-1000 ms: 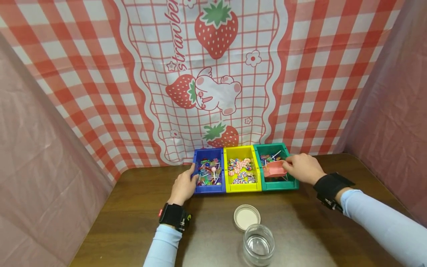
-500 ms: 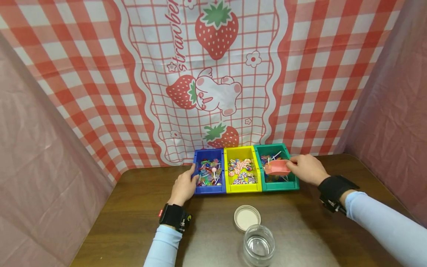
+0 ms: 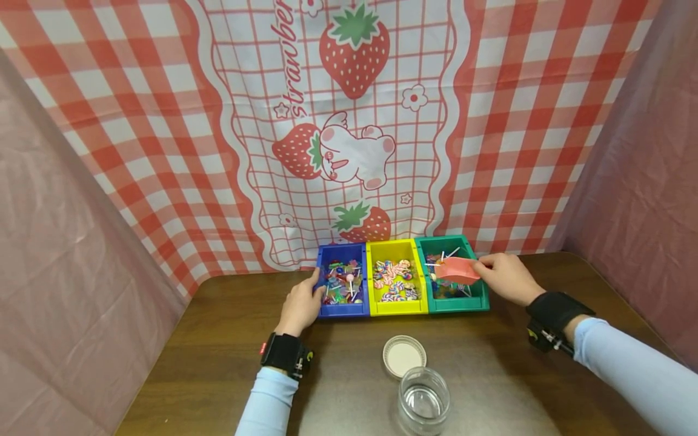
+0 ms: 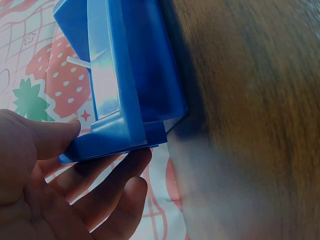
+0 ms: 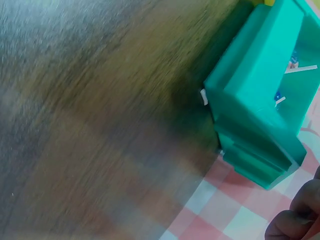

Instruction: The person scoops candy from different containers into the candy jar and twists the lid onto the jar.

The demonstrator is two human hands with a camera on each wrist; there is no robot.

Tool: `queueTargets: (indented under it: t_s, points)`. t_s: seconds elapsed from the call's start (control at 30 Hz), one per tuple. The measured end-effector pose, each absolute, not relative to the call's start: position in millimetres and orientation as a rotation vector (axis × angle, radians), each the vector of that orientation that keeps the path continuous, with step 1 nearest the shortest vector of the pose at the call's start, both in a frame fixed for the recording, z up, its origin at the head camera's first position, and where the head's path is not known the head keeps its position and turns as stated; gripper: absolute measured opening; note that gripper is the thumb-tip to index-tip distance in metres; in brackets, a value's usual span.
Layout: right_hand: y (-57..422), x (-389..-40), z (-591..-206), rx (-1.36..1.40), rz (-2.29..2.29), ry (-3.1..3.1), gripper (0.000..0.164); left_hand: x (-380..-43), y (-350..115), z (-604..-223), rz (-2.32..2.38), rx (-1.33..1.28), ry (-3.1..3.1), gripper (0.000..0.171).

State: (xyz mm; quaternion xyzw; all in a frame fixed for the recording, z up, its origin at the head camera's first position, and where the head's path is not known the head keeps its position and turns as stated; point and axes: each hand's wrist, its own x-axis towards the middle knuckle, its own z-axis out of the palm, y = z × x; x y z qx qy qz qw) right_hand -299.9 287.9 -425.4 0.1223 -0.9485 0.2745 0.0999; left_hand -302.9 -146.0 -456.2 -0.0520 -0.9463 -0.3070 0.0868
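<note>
My right hand [image 3: 507, 277] holds a pink scoop [image 3: 457, 270] by its right end, over the green bin [image 3: 460, 304]. Candies and white lollipop sticks show around the scoop's left edge and below it in the bin. Only curled fingertips [image 5: 292, 222] of that hand enter the right wrist view, where the scoop is out of sight. On the far left, my left hand [image 3: 300, 306] grips the side wall of the blue bin [image 3: 343, 310]. The left wrist view has the thumb [image 4: 57, 137] on one side of that blue wall and the fingers on the other.
Between those two bins stands a yellow bin [image 3: 399, 307] of striped twisted candies. A clear glass jar [image 3: 423, 402] is on the wooden table [image 3: 218, 351] nearer the front, with a round white lid [image 3: 403, 356] just behind it. A checked strawberry cloth [image 3: 507, 121] hangs behind the bins.
The right hand has drawn the scoop slightly right and tilted it, uncovering more candies and sticks at its left edge. The left hand keeps its place on the blue bin.
</note>
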Motion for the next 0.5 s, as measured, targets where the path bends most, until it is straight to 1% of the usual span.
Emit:
queueTargets:
  t_s: [0.3,0.5]
  points:
    - [285.6,-294.8,-422.0,0.33,0.871,-2.828,0.039,-303.3,-147.1,-457.1,-0.909,-0.163,-2.814,0.051]
    - [285.7,-292.7,-420.4,0.37,0.871,-2.832,0.038,-304.2,-146.5,-457.1,-0.918,-0.156,-2.822,0.051]
